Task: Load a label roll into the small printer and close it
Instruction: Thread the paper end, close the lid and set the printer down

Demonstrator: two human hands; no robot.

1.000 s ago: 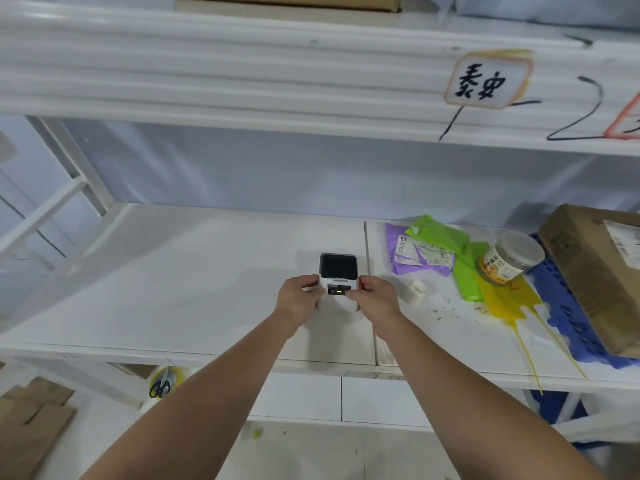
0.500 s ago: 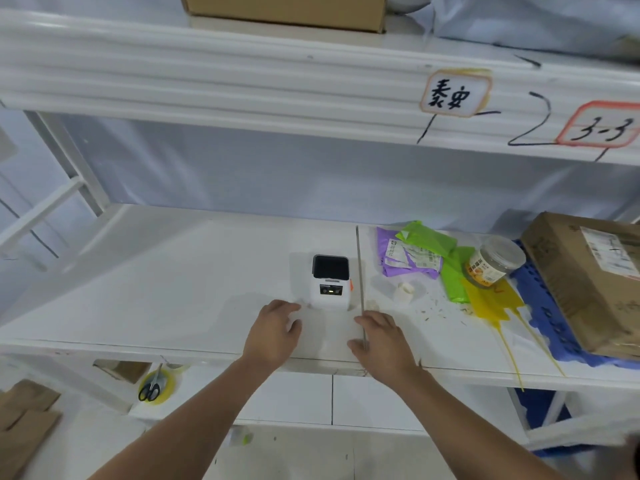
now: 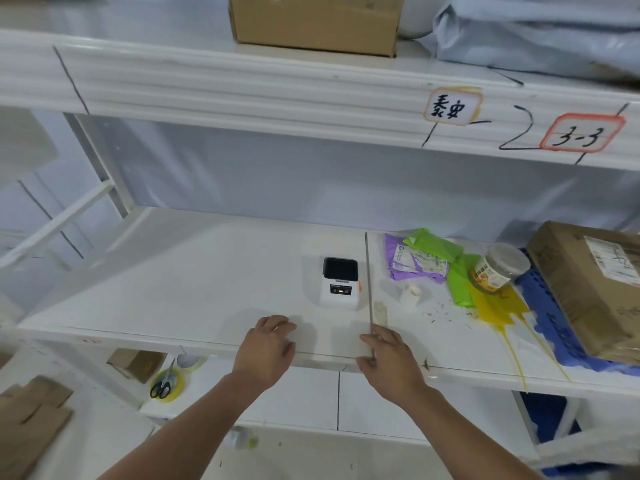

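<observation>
The small white printer [image 3: 340, 285] with a black lid stands on the white shelf [image 3: 180, 289], its lid down and a green light on its front panel. A small white label roll [image 3: 411, 293] lies on the shelf to the printer's right, past the seam. My left hand [image 3: 266, 344] rests palm down near the shelf's front edge, below and left of the printer, fingers apart and holding nothing. My right hand [image 3: 388, 358] rests at the front edge on the seam, also with nothing in it. Neither hand touches the printer.
Purple and green mailer bags [image 3: 426, 259], a clear jar [image 3: 498, 268], a yellow bag [image 3: 495, 306] and a cardboard box [image 3: 588, 285] on a blue tray crowd the shelf's right side. An upper shelf [image 3: 311, 95] hangs overhead. Scissors on a tape roll [image 3: 166, 381] lie below.
Both hands let go of the printer and drew back toward the shelf's front edge. The printer stays standing on the shelf. The camera has tilted upward.
</observation>
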